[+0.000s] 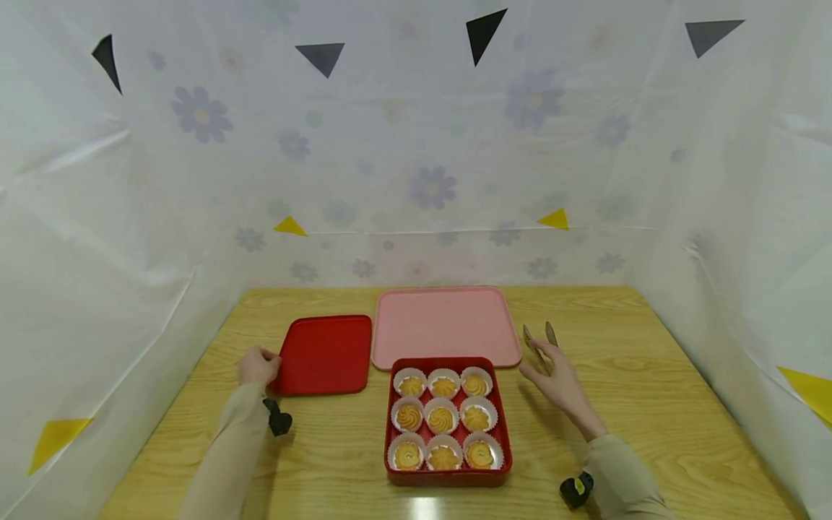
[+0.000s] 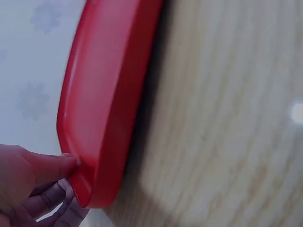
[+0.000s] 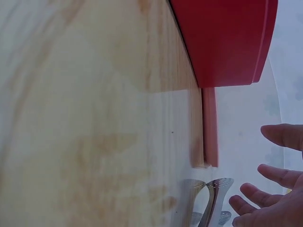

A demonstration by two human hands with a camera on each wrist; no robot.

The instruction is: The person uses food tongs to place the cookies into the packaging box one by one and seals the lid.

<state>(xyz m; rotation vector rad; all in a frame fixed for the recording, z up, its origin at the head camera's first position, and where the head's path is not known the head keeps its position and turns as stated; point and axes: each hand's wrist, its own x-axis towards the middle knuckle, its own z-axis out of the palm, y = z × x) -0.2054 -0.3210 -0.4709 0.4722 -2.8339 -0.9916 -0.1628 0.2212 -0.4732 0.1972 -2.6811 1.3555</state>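
My left hand (image 1: 258, 366) pinches the left edge of a red box lid (image 1: 328, 355), which lies inner side up. In the left wrist view the thumb is over the lid's rim (image 2: 102, 118) near one corner, with the other fingers beneath. My right hand (image 1: 557, 379) is above the table with its fingers spread. Close by it, metal tongs (image 1: 536, 347) lie with their perforated tips apart; the hand hides part of them in the head view. Between the hands stands a red box (image 1: 448, 478) holding several swirled cookies (image 1: 440, 419) in white paper cups.
Behind the box lies a pink tray (image 1: 447, 325), its left edge right beside the lid. Everything is on a wooden table (image 1: 617, 361). White sheets with flower prints (image 1: 432, 188) stand along the back and sides.
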